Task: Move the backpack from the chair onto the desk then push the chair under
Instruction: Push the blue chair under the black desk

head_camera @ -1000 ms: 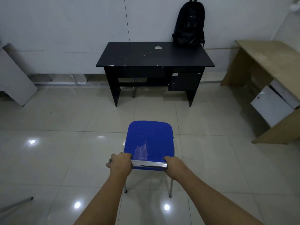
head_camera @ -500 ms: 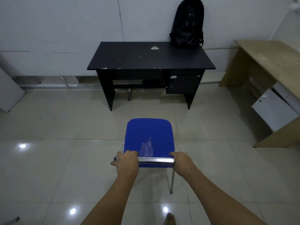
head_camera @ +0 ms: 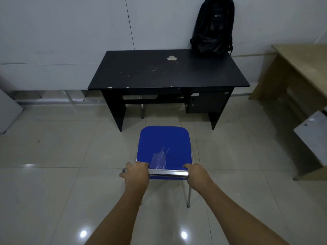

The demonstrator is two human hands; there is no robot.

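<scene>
The black backpack (head_camera: 212,27) stands upright on the far right corner of the black desk (head_camera: 159,75), leaning against the white wall (head_camera: 70,32) behind it. The blue chair (head_camera: 164,147) sits on the tiled floor (head_camera: 53,147) just in front of the desk, facing its open knee space, its seat not yet under the top. A patch of clear tape or torn plastic shows on the seat near the back edge. The left hand (head_camera: 136,174) and right hand (head_camera: 196,174) are each closed around the chrome rail (head_camera: 168,173) at the chair's back, one at either end. To the right of the desk stands a light wooden desk (head_camera: 300,71), with a grey panel (head_camera: 313,137) leaning at its near end.
</scene>
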